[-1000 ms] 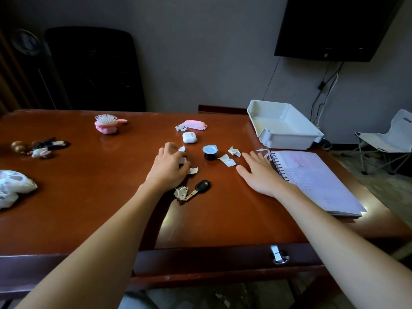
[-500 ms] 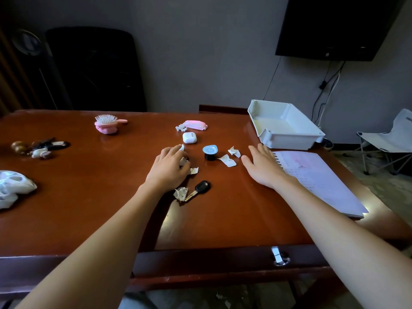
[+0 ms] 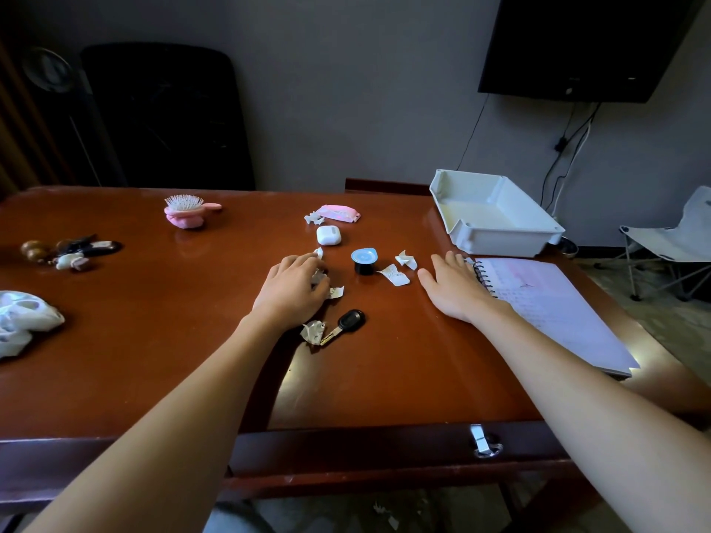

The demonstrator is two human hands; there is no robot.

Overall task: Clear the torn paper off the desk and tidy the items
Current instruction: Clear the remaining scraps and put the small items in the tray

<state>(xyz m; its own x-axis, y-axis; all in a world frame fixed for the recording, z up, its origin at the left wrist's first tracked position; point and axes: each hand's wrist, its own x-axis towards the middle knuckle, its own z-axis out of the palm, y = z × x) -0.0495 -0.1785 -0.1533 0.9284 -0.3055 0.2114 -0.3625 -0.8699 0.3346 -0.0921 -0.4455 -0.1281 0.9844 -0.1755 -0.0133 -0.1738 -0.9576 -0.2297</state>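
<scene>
Torn paper scraps lie mid-desk: two [image 3: 394,275] [image 3: 406,259] right of a blue-lidded cup [image 3: 364,259], one [image 3: 335,292] by my left thumb, a crumpled one [image 3: 313,332] against a black key [image 3: 348,321], and one [image 3: 313,218] by a pink packet [image 3: 340,213]. My left hand [image 3: 292,290] rests palm down, its fingers and thumb closed around a scrap [image 3: 319,278], fingertips touching another scrap [image 3: 318,252]. My right hand [image 3: 458,290] lies flat with fingers apart at the spiral edge of an open notebook [image 3: 550,305].
A white tray [image 3: 496,240] stands at the back right, behind the notebook. A white earbud case [image 3: 328,235], pink hairbrush [image 3: 184,215], dark trinkets [image 3: 69,251] and a white object [image 3: 23,317] lie on the desk. A folding chair [image 3: 677,240] stands far right.
My right hand slid away from me along the notebook's spiral edge and now covers the scrap there. My left hand's fingers stretched out toward the far scrap.
</scene>
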